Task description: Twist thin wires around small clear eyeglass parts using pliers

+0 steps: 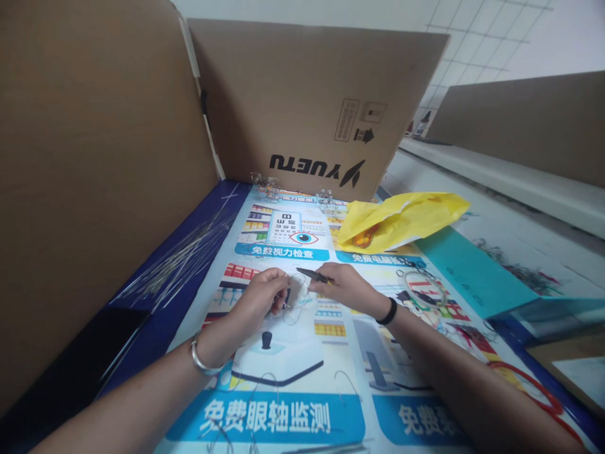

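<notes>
My left hand (265, 295) is closed with its fingertips pinched on a thin wire (292, 321), which bends in a loop below the fingers. A small dark piece shows under those fingers, too unclear to name. Wrapped round the handles of a pair of pliers (309, 274), my right hand (347, 287) points their dark, narrow jaws left toward the pinched wire. The jaw tips are close to the left fingertips; whether they touch the wire I cannot tell. Both hands are above a printed poster sheet (278, 372) covering the table.
Straight wires (177, 261) lie at the left beside a dark panel (108, 340). Bent wire pieces (326, 200) sit at the back before a cardboard wall (293, 107). A yellow bag (406, 217), wire coil (425, 287), teal box (477, 274) and red loop (534, 384) are at the right.
</notes>
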`<state>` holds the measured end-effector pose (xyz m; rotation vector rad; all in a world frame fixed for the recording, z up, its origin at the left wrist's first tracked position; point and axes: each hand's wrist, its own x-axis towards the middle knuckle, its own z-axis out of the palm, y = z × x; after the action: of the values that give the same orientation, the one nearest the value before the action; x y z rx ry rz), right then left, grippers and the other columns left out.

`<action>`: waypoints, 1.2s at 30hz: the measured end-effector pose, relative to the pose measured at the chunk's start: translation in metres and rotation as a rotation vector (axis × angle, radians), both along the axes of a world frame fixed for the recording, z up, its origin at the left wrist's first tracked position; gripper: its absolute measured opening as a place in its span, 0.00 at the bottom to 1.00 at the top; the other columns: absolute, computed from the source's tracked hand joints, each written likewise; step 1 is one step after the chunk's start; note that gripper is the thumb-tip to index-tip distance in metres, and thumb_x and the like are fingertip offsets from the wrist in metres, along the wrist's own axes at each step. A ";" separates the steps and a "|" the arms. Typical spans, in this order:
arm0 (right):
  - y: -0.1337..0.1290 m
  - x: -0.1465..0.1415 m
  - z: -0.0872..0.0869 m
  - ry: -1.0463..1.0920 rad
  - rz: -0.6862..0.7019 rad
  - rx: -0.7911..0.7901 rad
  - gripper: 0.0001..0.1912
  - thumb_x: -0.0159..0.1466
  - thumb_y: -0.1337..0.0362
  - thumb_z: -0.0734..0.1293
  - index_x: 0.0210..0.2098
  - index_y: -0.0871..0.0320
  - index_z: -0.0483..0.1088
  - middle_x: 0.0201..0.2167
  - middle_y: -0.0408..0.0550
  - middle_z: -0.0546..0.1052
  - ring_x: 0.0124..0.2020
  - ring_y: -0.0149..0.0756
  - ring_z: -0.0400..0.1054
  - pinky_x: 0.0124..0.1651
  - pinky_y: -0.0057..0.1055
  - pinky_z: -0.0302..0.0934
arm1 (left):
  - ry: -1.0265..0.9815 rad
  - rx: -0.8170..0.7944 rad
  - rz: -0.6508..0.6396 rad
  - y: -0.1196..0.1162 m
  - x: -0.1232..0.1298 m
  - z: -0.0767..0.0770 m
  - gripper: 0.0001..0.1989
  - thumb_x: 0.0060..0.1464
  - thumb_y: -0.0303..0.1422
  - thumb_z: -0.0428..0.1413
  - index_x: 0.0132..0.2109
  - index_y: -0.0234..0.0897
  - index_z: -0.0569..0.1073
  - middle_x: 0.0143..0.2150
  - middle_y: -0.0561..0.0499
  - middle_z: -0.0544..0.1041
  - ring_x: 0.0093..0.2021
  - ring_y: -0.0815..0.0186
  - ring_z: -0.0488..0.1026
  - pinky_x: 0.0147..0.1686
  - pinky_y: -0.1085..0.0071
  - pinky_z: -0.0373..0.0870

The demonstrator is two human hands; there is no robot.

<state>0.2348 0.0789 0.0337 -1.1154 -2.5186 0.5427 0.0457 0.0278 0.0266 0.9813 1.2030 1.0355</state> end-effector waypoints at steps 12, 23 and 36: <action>-0.002 -0.005 -0.006 0.145 -0.079 0.077 0.09 0.59 0.61 0.62 0.27 0.59 0.68 0.24 0.42 0.68 0.27 0.28 0.62 0.30 0.24 0.53 | 0.023 -0.031 -0.039 0.003 -0.001 -0.006 0.09 0.47 0.31 0.51 0.22 0.37 0.61 0.14 0.58 0.63 0.12 0.76 0.56 0.12 0.78 0.48; 0.007 0.016 0.006 -0.254 0.052 0.239 0.07 0.59 0.62 0.62 0.30 0.58 0.70 0.29 0.46 0.73 0.35 0.33 0.64 0.38 0.27 0.54 | -0.022 -0.006 0.016 0.001 -0.001 -0.003 0.10 0.47 0.33 0.52 0.23 0.37 0.60 0.14 0.59 0.62 0.12 0.76 0.56 0.12 0.78 0.49; 0.002 0.011 0.004 -0.295 0.003 0.265 0.11 0.61 0.57 0.62 0.30 0.58 0.71 0.29 0.45 0.75 0.34 0.32 0.67 0.34 0.26 0.52 | 0.083 -0.018 0.009 0.007 -0.001 -0.014 0.10 0.49 0.34 0.51 0.23 0.38 0.61 0.13 0.59 0.62 0.11 0.76 0.56 0.11 0.79 0.49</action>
<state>0.2461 0.0810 0.0375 -1.1597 -2.7358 0.0389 0.0452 0.0344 0.0125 1.0134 1.2836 0.9977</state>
